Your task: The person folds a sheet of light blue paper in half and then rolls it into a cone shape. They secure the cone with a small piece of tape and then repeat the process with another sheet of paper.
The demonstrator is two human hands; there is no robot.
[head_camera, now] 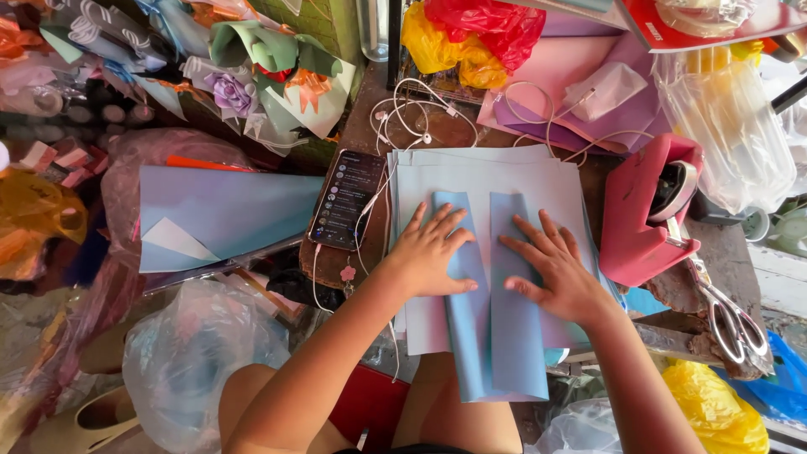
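A stack of pale blue paper sheets (487, 172) lies on a small brown table (370, 101). On top of it, a blue sheet (496, 336) has both long sides folded in toward the middle, and its near end hangs over the table's front edge. My left hand (429, 252) presses flat on the left flap, fingers spread. Flat on the right flap rests my right hand (555, 269), fingers apart. Neither hand grips anything.
A smartphone (346, 200) with a lit screen lies left of the stack, white earphone cable (420, 109) behind it. A pink tape dispenser (643, 210) and scissors (735, 315) sit on the right. More blue sheets (227, 210), paper flowers (269, 76) and plastic bags crowd around.
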